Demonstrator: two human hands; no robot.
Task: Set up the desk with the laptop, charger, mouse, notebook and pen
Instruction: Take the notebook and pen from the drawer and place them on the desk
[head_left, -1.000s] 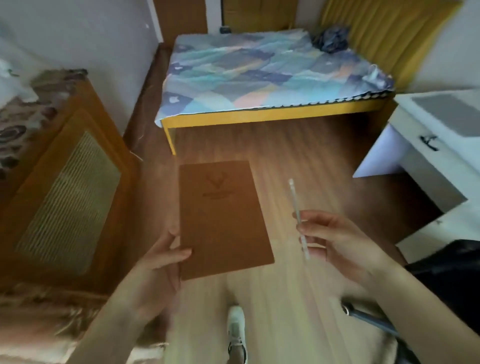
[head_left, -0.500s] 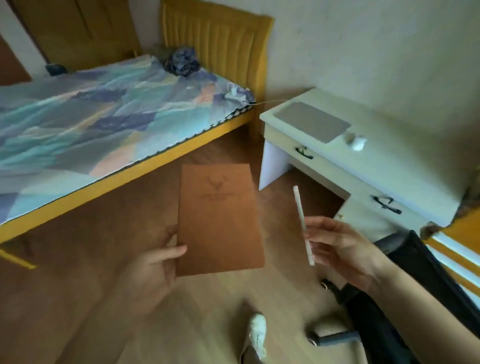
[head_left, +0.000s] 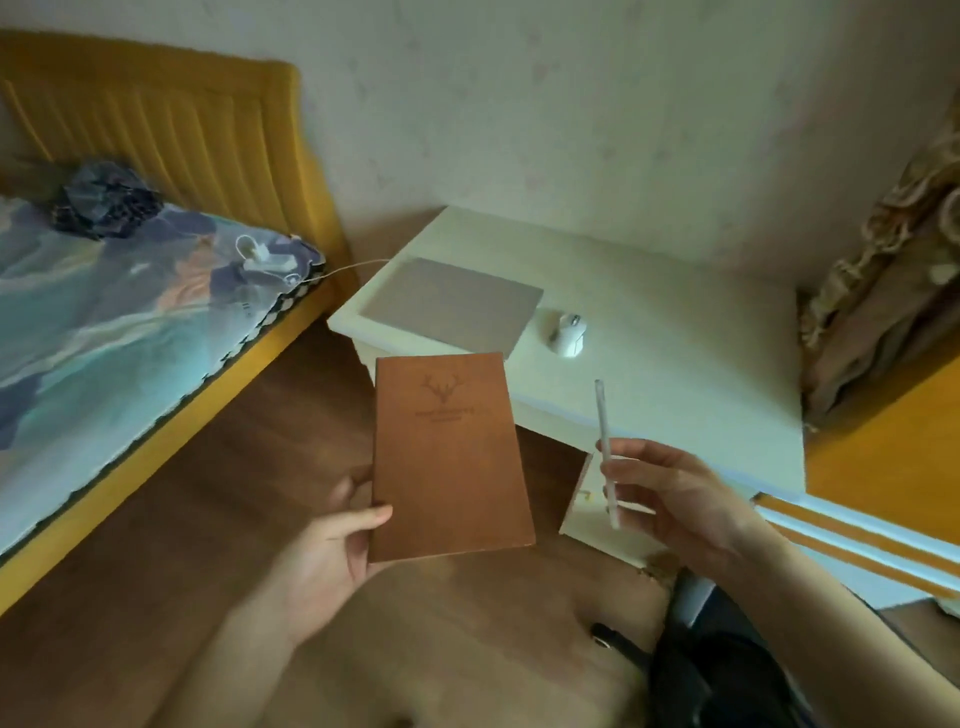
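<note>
My left hand (head_left: 332, 540) grips the lower left edge of a brown notebook (head_left: 449, 457) with a deer emblem, held flat in front of me. My right hand (head_left: 670, 499) pinches a white pen (head_left: 605, 441) that points upward. Ahead stands a white desk (head_left: 675, 332). A closed grey laptop (head_left: 452, 304) lies at its left end and a white mouse (head_left: 569, 332) sits just to its right. A white charger (head_left: 265, 260) with its cable lies on the bed corner, and the cable runs toward the desk.
A bed (head_left: 104, 332) with a patterned cover and yellow headboard fills the left. A dark bundle (head_left: 106, 200) lies near the headboard. A black chair (head_left: 717, 675) is at the lower right. An orange-and-white cabinet (head_left: 883, 467) and patterned fabric (head_left: 893, 270) stand at the right.
The view has swung right and closer to the desk, so the desk, laptop and mouse now lie straight ahead. Both hands keep the same hold on notebook and pen.
</note>
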